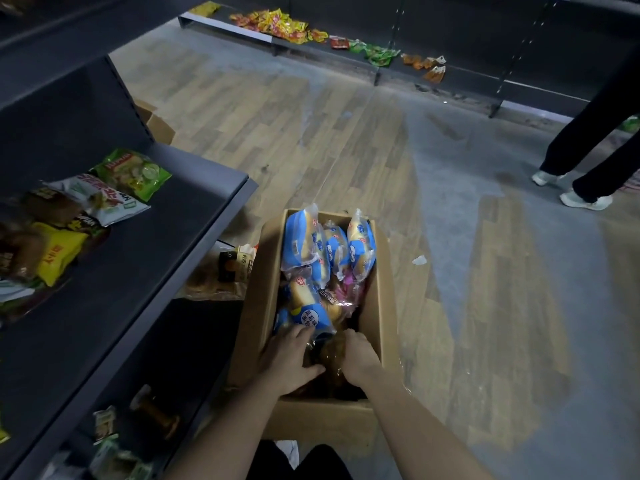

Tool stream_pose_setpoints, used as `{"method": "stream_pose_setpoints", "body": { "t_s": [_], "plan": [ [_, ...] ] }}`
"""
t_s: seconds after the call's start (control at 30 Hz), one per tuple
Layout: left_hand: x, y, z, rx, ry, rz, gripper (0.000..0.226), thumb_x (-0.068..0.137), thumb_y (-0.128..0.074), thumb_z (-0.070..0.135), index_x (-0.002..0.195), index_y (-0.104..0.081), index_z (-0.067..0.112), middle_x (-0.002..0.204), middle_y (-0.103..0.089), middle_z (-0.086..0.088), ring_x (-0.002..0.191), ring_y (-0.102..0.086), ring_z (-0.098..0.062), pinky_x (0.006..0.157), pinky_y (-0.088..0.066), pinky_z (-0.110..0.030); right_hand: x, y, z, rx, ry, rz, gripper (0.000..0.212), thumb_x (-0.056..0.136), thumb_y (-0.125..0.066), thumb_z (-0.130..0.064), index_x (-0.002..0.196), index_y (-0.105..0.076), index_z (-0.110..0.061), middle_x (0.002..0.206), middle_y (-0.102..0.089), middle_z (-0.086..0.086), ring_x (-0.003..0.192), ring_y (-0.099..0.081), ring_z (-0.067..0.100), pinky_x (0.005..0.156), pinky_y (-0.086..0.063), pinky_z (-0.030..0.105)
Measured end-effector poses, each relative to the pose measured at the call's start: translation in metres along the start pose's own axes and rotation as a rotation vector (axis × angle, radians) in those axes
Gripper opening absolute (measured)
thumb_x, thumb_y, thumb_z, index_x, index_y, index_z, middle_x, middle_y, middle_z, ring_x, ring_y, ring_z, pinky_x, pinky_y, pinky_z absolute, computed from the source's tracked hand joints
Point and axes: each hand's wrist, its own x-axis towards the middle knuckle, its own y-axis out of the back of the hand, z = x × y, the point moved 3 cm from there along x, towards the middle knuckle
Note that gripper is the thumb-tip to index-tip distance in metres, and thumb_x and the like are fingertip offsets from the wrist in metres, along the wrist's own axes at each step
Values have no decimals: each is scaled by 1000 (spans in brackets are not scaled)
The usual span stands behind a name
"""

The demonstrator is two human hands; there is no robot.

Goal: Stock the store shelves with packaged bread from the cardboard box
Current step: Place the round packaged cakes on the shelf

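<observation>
An open cardboard box (379, 306) stands on the floor in front of me, filled with several blue-and-white bread packs (299, 245). At its near end lies a brown bread pack (330, 355) in clear wrap. My left hand (289, 358) grips that pack's left side, thumb curled under it. My right hand (356, 355) grips its right side with fingers curled down into the box. The dark store shelf (138, 258) runs along my left and carries several snack bags (104, 199).
A lower shelf level (194, 341) beside the box holds a few packs (232, 268). Another person's legs (585, 157) stand at the far right. A low shelf with colourful sachets (277, 24) runs along the back. A second box (156, 121) sits behind the left shelf.
</observation>
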Motion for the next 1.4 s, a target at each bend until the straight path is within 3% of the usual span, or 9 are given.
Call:
{"method": "stream_pose_setpoints", "body": {
  "t_s": [0.3, 0.5, 0.7, 0.9, 1.0, 1.07, 1.13, 1.27, 1.4],
  "plan": [
    [-1, 13, 4, 7, -9, 34, 83, 84, -66, 54, 152, -28, 24, 152, -32, 7, 137, -34, -15, 112, -32, -33, 0, 4, 2, -80, 3, 13, 39, 92, -55, -4, 129, -47, -12, 129, -40, 11, 108, -57, 25, 97, -48, 31],
    [-9, 21, 7, -15, -12, 36, 82, 84, -66, 54, 151, -30, 24, 151, -34, 7, 134, -37, -14, 110, -34, -32, -10, 20, -2, -41, 93, 110, 30, 90, -53, -1, 116, -59, -14, 116, -54, 5, 100, -60, 21, 89, -51, 30],
    [-23, 45, 27, -41, -11, 29, 82, 85, -67, 52, 151, -31, 20, 153, -32, 6, 135, -37, -17, 111, -31, -31, -33, 57, -10, 85, 118, 136, 21, 94, -56, -13, 115, -56, -16, 101, -66, 0, 86, -60, 16, 71, -47, 26],
    [-38, 90, 56, -74, -37, 38, 86, 77, -72, 52, 149, -35, 23, 146, -40, 6, 126, -47, -17, 103, -42, -37, -59, 108, -27, 173, 48, 176, 24, 94, -60, -31, 113, -54, -18, 98, -65, 2, 94, -64, 23, 71, -46, 28],
    [-46, 112, 73, -66, -70, 59, 91, 72, -76, 56, 147, -36, 24, 143, -42, 8, 124, -47, -16, 102, -43, -36, -73, 134, -33, 238, 19, 209, 19, 92, -61, -37, 102, -55, -22, 93, -63, -2, 93, -64, 22, 71, -49, 30],
    [-53, 126, 85, -60, -78, 73, 100, 66, -80, 58, 148, -34, 24, 144, -40, 9, 127, -46, -15, 104, -42, -36, -84, 150, -37, 271, 7, 205, 18, 92, -60, -41, 96, -53, -25, 96, -65, -3, 87, -62, 18, 62, -47, 28],
    [-58, 137, 96, -77, -89, 83, 109, 60, -86, 53, 148, -31, 23, 146, -34, 10, 130, -42, -14, 105, -41, -35, -95, 164, -40, 308, -1, 198, 23, 94, -57, -42, 103, -56, -22, 99, -64, -2, 82, -58, 15, 56, -41, 24],
    [-64, 155, 117, -188, -82, 94, 109, 58, -91, 34, 146, -28, 24, 147, -24, 5, 130, -42, -18, 101, -44, -35, -111, 182, -43, 431, -1, 211, 33, 96, -54, -42, 112, -57, -14, 97, -62, 2, 86, -58, 17, 66, -44, 26],
    [-69, 168, 133, -330, -50, 119, 100, 66, -85, 18, 147, -26, 27, 146, -33, 1, 131, -42, -21, 96, -40, -30, -128, 196, -43, 601, -4, 248, 28, 98, -51, -42, 112, -53, -17, 96, -60, -1, 83, -59, 15, 62, -44, 23]
  ]
}}
